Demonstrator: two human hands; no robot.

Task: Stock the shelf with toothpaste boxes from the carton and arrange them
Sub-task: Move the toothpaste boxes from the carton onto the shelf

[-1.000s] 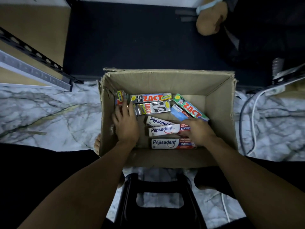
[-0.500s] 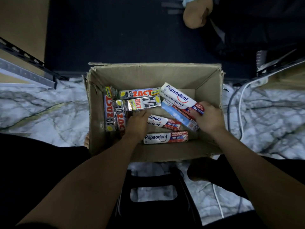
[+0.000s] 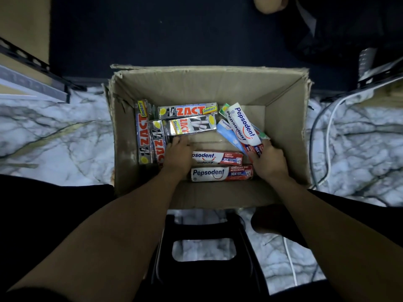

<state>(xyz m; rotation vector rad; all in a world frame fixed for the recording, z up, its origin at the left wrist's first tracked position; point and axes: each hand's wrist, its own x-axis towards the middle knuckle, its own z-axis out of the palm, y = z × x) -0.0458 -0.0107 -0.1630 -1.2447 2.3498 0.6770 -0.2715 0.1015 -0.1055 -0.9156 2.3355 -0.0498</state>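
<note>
An open cardboard carton (image 3: 283,127) stands on the marble floor between my knees. Silver ZACT toothpaste boxes (image 3: 187,110) lie along its back and left side. Two Pepsodent boxes (image 3: 220,173) lie flat near its front wall. My right hand (image 3: 269,160) grips a bundle of several boxes by their lower ends, a white Pepsodent box (image 3: 244,125) on top, tilted up toward the carton's back. My left hand (image 3: 177,154) reaches in beside the upright ZACT boxes (image 3: 144,140) at the left, its fingers curled at their edge; I cannot tell whether it holds one.
A dark mat (image 3: 163,35) lies beyond the carton. A metal shelf frame (image 3: 32,81) runs along the left. Cables (image 3: 322,131) trail over the floor on the right. A black stool (image 3: 205,258) sits below me.
My right hand has gathered the Pepsodent boxes and swung them upright toward the carton's right side. My left hand slid from the carton's left wall to the middle, uncovering the ZACT boxes.
</note>
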